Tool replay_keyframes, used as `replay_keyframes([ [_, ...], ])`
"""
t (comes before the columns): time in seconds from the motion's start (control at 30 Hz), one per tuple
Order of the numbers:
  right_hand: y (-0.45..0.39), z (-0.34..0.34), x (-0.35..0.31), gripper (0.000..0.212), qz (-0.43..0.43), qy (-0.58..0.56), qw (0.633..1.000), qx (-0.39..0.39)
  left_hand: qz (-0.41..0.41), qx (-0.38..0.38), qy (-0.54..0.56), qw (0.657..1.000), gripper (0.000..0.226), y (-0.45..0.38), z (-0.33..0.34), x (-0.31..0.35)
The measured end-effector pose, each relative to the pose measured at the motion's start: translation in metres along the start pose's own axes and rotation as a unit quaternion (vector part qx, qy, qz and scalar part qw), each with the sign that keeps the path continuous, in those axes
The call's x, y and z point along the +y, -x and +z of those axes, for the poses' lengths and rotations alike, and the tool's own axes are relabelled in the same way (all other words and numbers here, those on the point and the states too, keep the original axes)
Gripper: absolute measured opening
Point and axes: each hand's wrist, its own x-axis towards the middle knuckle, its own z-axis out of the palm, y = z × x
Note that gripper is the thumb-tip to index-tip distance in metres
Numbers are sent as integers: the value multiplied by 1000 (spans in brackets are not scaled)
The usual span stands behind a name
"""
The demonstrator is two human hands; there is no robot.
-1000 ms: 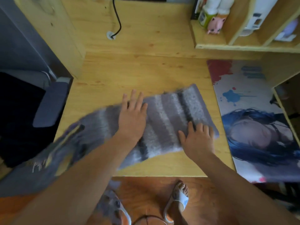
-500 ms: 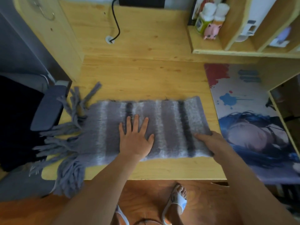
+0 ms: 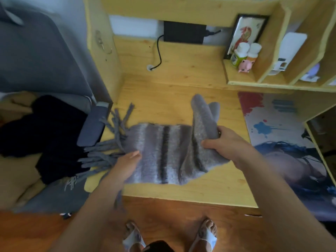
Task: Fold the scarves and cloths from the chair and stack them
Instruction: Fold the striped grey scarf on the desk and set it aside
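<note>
Right hand (image 3: 226, 142) grips the right end of the grey striped scarf (image 3: 160, 151), fingers curled round a bunched fold lifted off the wooden desk (image 3: 181, 99); the raised end stands up behind the hand. Left hand (image 3: 128, 160) lies at the scarf's left part near the fringe (image 3: 111, 139); its fingertips pass under or into the cloth, so grip versus flat press cannot be told. Scarf body lies flat on the desk between the hands, fringe trailing over the left desk edge toward the chair (image 3: 92, 128). Chair holds dark cloths (image 3: 45, 135), folds and count not resolvable in shadow. Printed desk mat (image 3: 283, 135) is cut off at the right and partly covered by the right forearm. Two bottles (image 3: 244, 53) and a pink figurine (image 3: 245, 66) stand on the shelf; bottle labels too blurred to read. No legible writing anywhere.
</note>
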Motion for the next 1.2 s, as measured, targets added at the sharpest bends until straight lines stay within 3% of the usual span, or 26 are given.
replay_keyframes([
  [0.07, 1, 27, -13, 59, -23, 30, 999, 23, -67, -21, 111, 991, 50, -2, 8, -5],
  [0.13, -1, 61, -23, 70, -47, 51, 997, 46, -77, -33, 183, 979, 53, 0, 17, -3],
  [0.3, -6, 155, -24, 81, -54, 114, 990, 63, -100, -87, 276, 952, 85, 5, 21, -12],
  [0.37, -8, 180, -12, 83, -49, 165, 984, 52, -84, -100, 306, 943, 77, 3, 21, -13],
  [0.43, -5, 194, 0, 85, -67, 209, 976, -7, -78, -85, 346, 931, 58, 0, 25, -5],
  [0.5, -3, 194, 11, 73, -99, 193, 972, -86, -73, -62, 292, 952, 76, -10, 31, 2],
  [0.57, -12, 179, 18, 38, -143, 180, 965, -129, -75, -24, 180, 981, 98, -19, 38, 6],
  [0.63, -29, 153, 25, 21, -187, 186, 964, -15, -40, 41, 80, 995, 71, -20, 46, 6],
  [0.7, -48, 125, 33, 38, -201, 210, 943, 160, 15, 144, -59, 988, 57, -14, 54, 4],
  [0.73, -55, 113, 37, 55, -178, 204, 945, 185, 50, 191, -133, 971, 62, -13, 58, 3],
  [0.8, -69, 103, 47, 83, -103, 161, 974, 122, 110, 210, -187, 953, 66, -18, 63, 3],
  [0.9, -76, 112, 63, 106, -82, 142, 984, 64, 83, 135, -126, 979, 54, -33, 60, 18],
  [1.0, -74, 123, 73, 104, -145, 222, 961, 83, 131, 92, 21, 987, 37, -35, 52, 39],
  [1.1, -72, 126, 79, 100, -164, 290, 937, 104, 116, 14, 301, 947, 10, -24, 42, 44],
  [1.2, -73, 126, 82, 95, -199, 398, 889, 108, 14, 33, 398, 917, 32, -33, 31, 29],
])
